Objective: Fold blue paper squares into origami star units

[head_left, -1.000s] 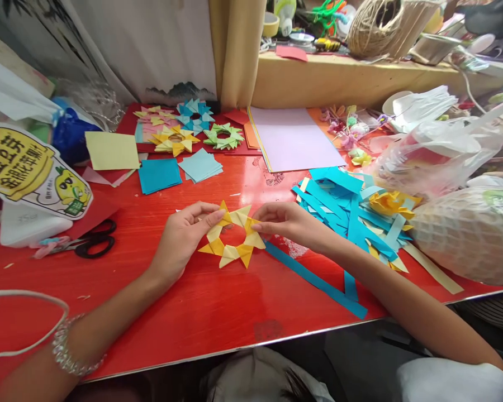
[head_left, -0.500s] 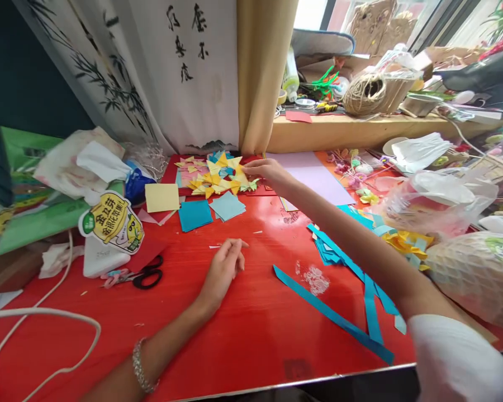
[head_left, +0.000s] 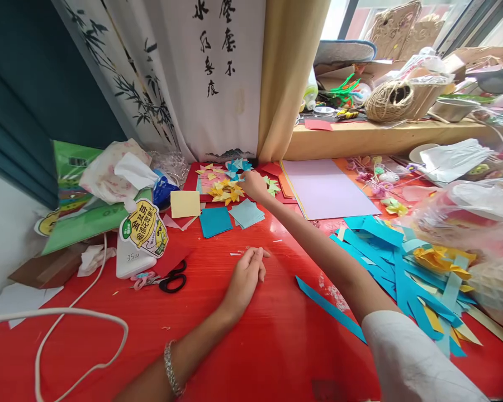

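Observation:
My left hand (head_left: 245, 279) rests on the red table (head_left: 218, 357) with its fingers curled together; what they hold, if anything, is hidden. My right hand (head_left: 254, 185) reaches to the back of the table among folded paper stars, its fingers bent down and their tips partly hidden. A yellow star (head_left: 226, 191) lies just left of it, a blue star (head_left: 237, 167) behind it, a pale green star (head_left: 272, 186) to its right. Blue square paper (head_left: 216, 221), light blue squares (head_left: 246, 213) and a cream square (head_left: 185, 204) lie in front of the stars.
Black-handled scissors (head_left: 174, 279) lie at the left near a white cable (head_left: 123, 335). A lavender sheet (head_left: 327, 190) is at the back right. Blue paper strips (head_left: 385, 251) are heaped on the right, with one single strip (head_left: 331, 310) nearer the middle. Twine (head_left: 389, 100) sits on the sill.
The view has turned right. My right hand has drawn its fingers down among the stars, and the large pale yellow star there no longer shows. My left hand keeps its curled pose.

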{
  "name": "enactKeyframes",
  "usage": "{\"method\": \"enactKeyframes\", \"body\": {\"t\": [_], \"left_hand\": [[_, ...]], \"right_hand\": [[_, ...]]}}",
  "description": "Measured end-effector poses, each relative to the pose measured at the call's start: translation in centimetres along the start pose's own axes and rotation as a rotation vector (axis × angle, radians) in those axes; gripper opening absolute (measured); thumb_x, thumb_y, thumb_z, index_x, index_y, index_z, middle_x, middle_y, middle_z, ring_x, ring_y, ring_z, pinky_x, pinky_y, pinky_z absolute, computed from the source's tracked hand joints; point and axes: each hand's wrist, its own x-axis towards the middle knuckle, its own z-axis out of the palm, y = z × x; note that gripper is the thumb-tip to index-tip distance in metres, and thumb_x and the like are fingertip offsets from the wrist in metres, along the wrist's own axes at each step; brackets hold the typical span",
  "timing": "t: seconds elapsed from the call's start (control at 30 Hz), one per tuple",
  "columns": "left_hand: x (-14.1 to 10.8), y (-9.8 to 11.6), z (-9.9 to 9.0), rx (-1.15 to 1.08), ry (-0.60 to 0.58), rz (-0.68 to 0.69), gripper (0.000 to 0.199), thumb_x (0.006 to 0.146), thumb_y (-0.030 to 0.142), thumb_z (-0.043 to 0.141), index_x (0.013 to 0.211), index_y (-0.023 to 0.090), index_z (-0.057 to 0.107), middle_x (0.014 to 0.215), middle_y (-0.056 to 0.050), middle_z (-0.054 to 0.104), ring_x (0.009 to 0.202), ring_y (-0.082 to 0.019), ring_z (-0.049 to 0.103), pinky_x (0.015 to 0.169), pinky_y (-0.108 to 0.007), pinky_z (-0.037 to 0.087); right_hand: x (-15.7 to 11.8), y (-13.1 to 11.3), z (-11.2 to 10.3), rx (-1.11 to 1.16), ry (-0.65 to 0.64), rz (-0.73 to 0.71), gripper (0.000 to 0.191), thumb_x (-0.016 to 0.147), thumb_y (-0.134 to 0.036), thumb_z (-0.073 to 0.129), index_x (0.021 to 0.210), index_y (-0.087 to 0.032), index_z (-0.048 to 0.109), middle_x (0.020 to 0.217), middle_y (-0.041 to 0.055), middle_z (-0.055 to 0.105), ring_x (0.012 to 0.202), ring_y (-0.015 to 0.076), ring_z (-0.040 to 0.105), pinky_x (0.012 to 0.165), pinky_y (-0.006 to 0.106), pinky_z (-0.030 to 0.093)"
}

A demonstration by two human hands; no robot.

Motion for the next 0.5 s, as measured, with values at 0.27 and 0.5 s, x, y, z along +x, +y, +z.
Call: {"method": "enactKeyframes", "body": {"t": [0.27,0.5], "left_hand": [[0.1,-0.4,0.0,-0.010,-0.004,0.027,0.036,0.089,0.050,0.036,0.087,0.019,0.054,0.054,0.005,0.038,0.050,-0.010,0.031,0.049,-0.023,0.022],[0.2,-0.5,0.0,-0.014,-0.001,0.045,0.037,0.088,0.051,0.037,0.086,0.019,0.055,0.053,0.005,0.039,0.050,-0.011,0.033,0.049,-0.023,0.024]], "right_hand": [[0.5,-1.4,-0.4,-0.151,-0.186,-0.320,0.039,0.079,-0.043,0.061,0.107,-0.017,0.067,0.117,0.0128,0.058,0.104,0.0233,0.053,0.073,0.024,0.039],[0.9,-1.8,0.6,-0.266,-0.246,-0.335,0.049,0.074,-0.050,0.064,0.105,-0.012,0.067,0.114,0.0160,0.060,0.106,0.0260,0.050,0.064,0.023,0.036]]}}
